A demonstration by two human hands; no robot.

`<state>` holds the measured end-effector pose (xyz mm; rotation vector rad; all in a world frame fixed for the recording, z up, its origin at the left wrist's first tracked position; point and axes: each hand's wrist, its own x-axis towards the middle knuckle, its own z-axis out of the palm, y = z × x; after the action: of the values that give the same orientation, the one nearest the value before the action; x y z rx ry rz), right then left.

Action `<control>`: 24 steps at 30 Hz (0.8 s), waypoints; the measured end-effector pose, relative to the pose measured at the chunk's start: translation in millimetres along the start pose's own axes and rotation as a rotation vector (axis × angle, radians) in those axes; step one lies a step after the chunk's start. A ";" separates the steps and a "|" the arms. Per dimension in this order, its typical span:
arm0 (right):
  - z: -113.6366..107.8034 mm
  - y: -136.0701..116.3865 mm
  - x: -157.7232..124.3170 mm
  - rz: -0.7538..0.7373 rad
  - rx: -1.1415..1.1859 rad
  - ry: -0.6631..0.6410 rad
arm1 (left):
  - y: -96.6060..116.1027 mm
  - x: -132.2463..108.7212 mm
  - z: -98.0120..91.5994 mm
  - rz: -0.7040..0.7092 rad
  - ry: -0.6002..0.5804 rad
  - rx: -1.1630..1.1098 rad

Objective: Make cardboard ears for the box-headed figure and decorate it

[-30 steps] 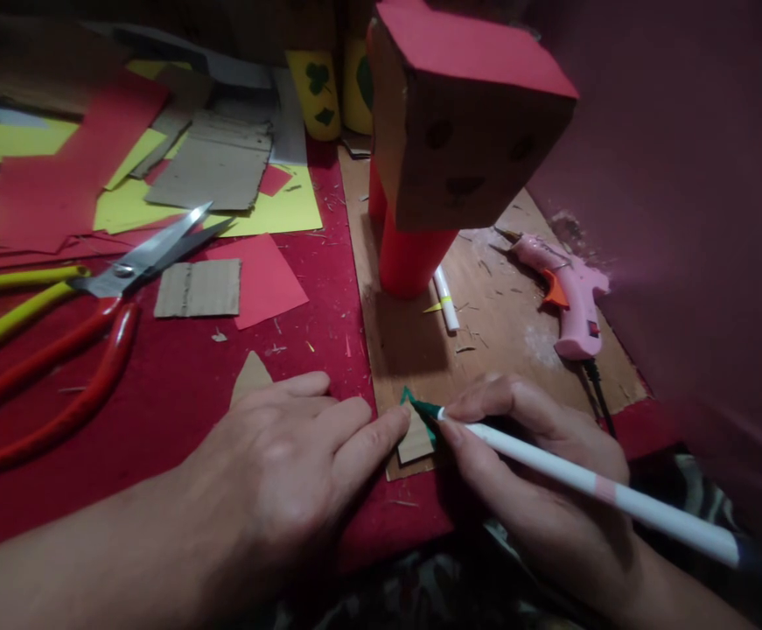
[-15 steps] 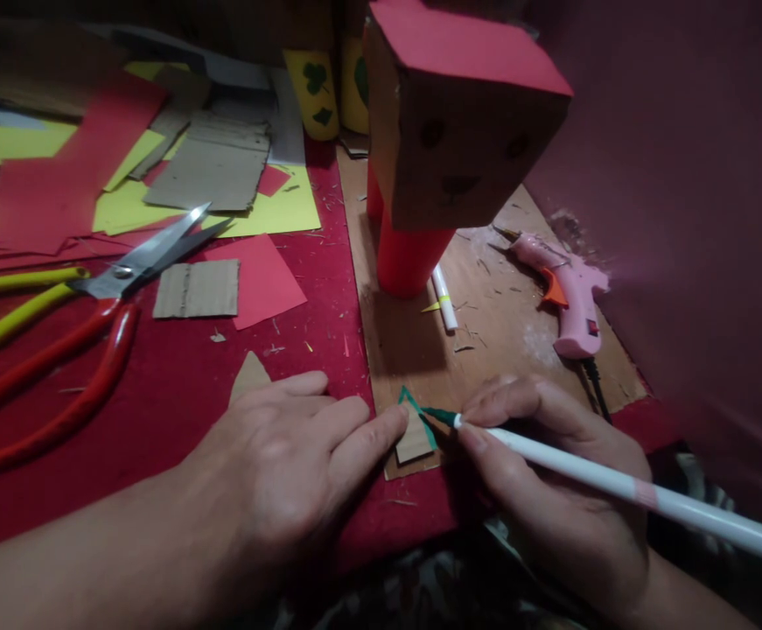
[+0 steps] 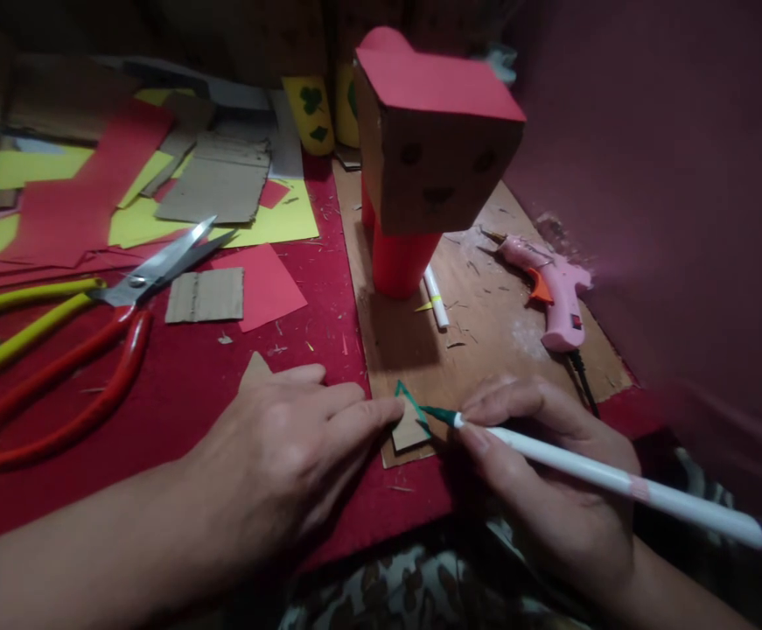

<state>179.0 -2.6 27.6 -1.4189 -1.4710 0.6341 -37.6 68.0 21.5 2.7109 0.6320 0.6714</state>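
A small cardboard triangle [image 3: 412, 429], edged in green along its tip and right side, lies at the near end of the wooden board. My left hand [image 3: 289, 442] rests palm down, and its outstretched index finger presses on the triangle's left side. Partly under that hand, another pointed cardboard piece [image 3: 255, 370] sticks out. Between the thumb and fingers of my right hand [image 3: 555, 490] is a white marker [image 3: 610, 477] with a green brush tip. The tip is at the triangle's right edge; whether it touches is hard to tell.
Open scissors [image 3: 135, 284] lie on the red cloth at left, near cardboard and coloured paper scraps [image 3: 213, 179]. On the board [image 3: 485, 350] stands a cardboard-headed figure [image 3: 446, 166] on red tubes. Beyond are a white marker cap [image 3: 436, 297] and a pink glue gun [image 3: 555, 289].
The view has shifted slightly, so the figure and glue gun sit further left. My hands keep nearly the same pose around the triangle, and the marker tip stays by its right edge.
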 end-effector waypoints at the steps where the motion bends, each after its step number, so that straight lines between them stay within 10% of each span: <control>1: 0.7 -2.2 -1.2 -0.022 0.019 0.010 | 0.4 2.1 -1.4 -0.022 -0.005 -0.038; 11: 10.7 -0.7 -12.5 -0.141 0.107 -0.021 | -17.1 34.7 -8.9 -0.310 -0.201 -0.382; 24: 10.4 -8.3 -7.6 -0.144 -0.054 -0.035 | -17.2 50.5 -10.2 -0.411 -0.299 -0.302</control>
<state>165.0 -8.9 28.5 -1.3342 -1.6129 0.5348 -8.3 108.4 42.9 2.2427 0.8905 0.2287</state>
